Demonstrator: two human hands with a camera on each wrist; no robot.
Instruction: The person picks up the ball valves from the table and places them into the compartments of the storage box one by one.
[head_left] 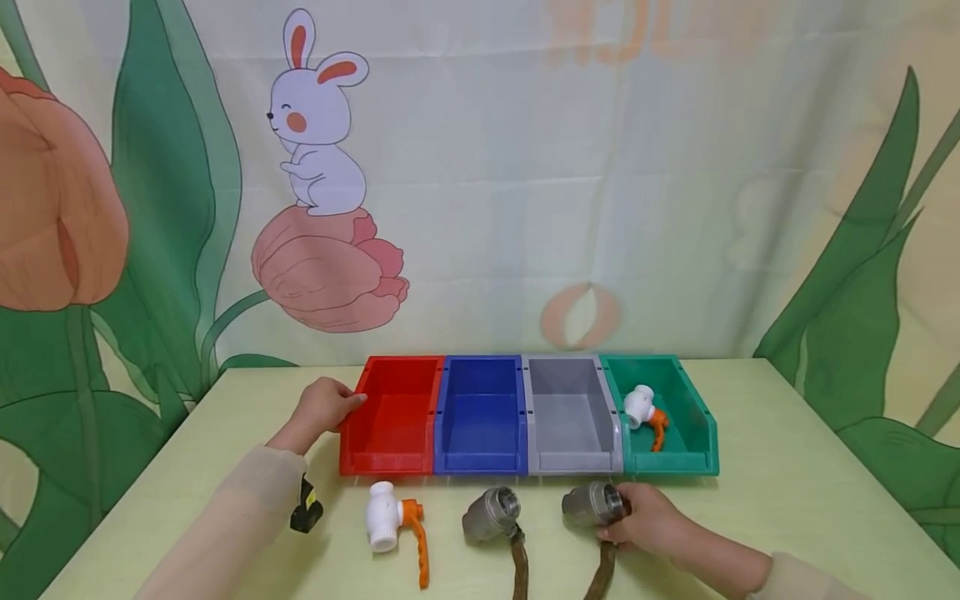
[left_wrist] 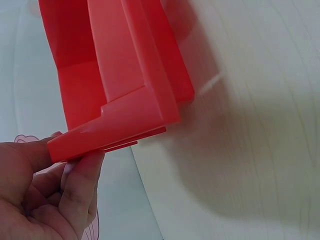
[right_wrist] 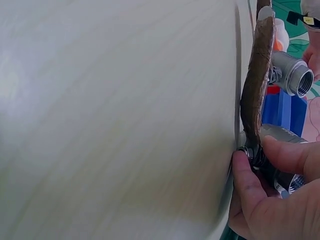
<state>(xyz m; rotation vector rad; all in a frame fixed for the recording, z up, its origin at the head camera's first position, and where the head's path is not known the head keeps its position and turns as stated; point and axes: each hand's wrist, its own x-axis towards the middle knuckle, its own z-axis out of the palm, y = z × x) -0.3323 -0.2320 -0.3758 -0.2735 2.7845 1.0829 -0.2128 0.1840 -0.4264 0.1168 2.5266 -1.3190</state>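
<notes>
My left hand (head_left: 327, 406) pinches the left wall of the red bin (head_left: 393, 460), thumb on one side and fingers on the other, as the left wrist view shows up close. In front of the gray bin, my right hand (head_left: 651, 521) grips a metal ball valve (head_left: 588, 505) near the base of its brown-wrapped handle. A second metal ball valve (head_left: 487, 515) lies to its left on the table. Further left is a white plastic valve (head_left: 384, 518) with an orange handle. Another white valve (head_left: 639, 406) with an orange handle sits inside the green bin (head_left: 670, 461).
A blue bin (head_left: 486, 461) and a gray bin (head_left: 574, 461) stand between the red and green ones, all side by side. Behind the pale table (head_left: 780, 467) hangs a printed curtain (head_left: 480, 167). A black strapped device (head_left: 306, 510) is at my left wrist.
</notes>
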